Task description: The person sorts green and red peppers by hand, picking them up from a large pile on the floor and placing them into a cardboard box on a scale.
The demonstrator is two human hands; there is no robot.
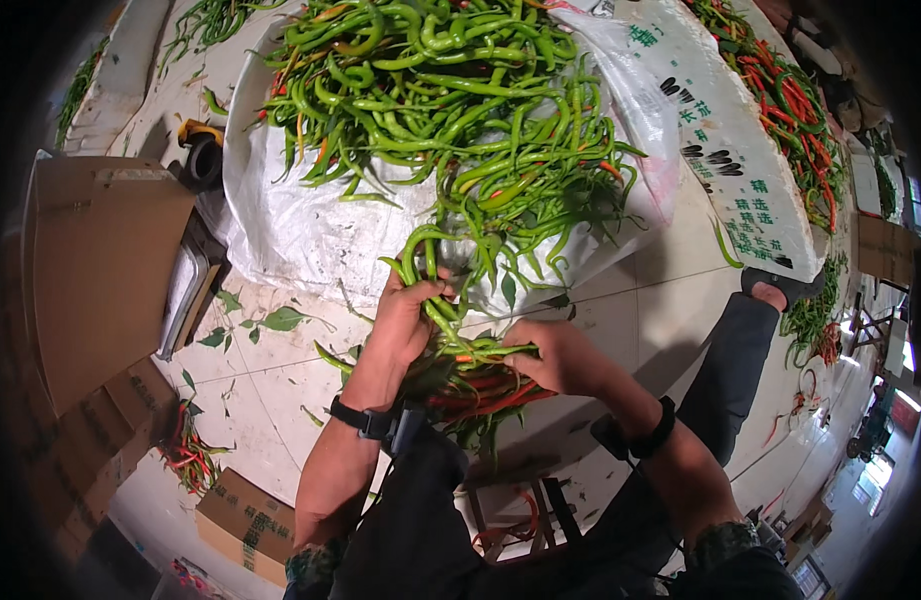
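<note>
A few long green chili peppers (426, 251) are gripped in my left hand (409, 311), at the near edge of a white woven plastic sheet (318, 232). On that sheet lies a large heap of green chili peppers (445, 97), with a few orange and red ones mixed in. My right hand (554, 356) has its thumb and fingertips pinched at the end of a green chili pepper (498, 350); the fingers are partly hidden. Beneath both hands, a pile of red chili peppers (483, 397) lies on the floor between my legs.
An open cardboard box (107, 262) stands at left, beside a roll of tape (203, 161). Loose leaves (283, 319) lie on the tiled floor. A printed white sack (738, 172) at right borders red and green peppers (794, 112). A closed carton (246, 517) sits at lower left.
</note>
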